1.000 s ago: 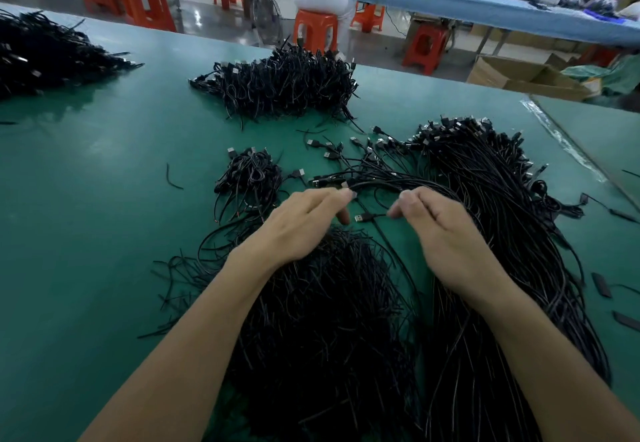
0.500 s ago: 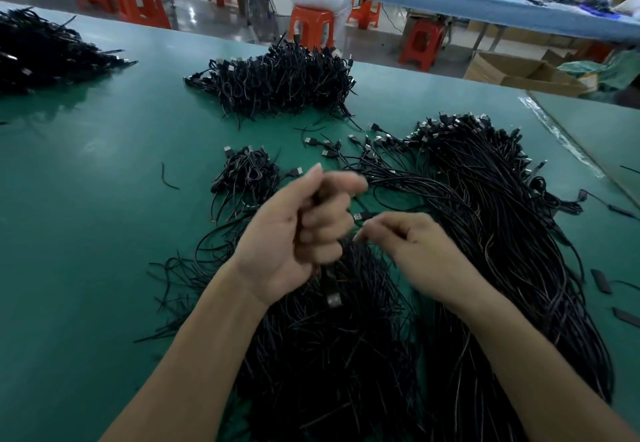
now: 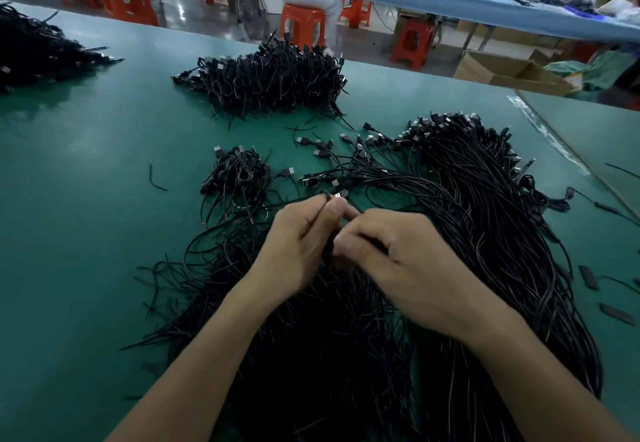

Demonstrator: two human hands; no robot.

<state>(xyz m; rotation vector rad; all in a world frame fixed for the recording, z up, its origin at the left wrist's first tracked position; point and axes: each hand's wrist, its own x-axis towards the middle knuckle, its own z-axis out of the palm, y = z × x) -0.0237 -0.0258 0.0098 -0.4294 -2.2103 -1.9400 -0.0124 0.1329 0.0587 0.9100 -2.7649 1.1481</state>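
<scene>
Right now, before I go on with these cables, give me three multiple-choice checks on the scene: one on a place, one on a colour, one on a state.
1. Where is the small bundle?
A. Beyond the left hand, to its left
B. At the near table edge
C. On top of the far pile

2. What colour is the table?
A. Red
B. Green
C. White

3. What is the left hand doing?
A. Lying flat on the table
B. Pinching a cable
C. Held out with straight fingers, holding nothing

Answers:
1 A, the bundle lies past the left knuckles and off to the left.
2 B, the bare top is green.
3 B, thumb and fingers close on the cable, and its plug sticks out above them.
</scene>
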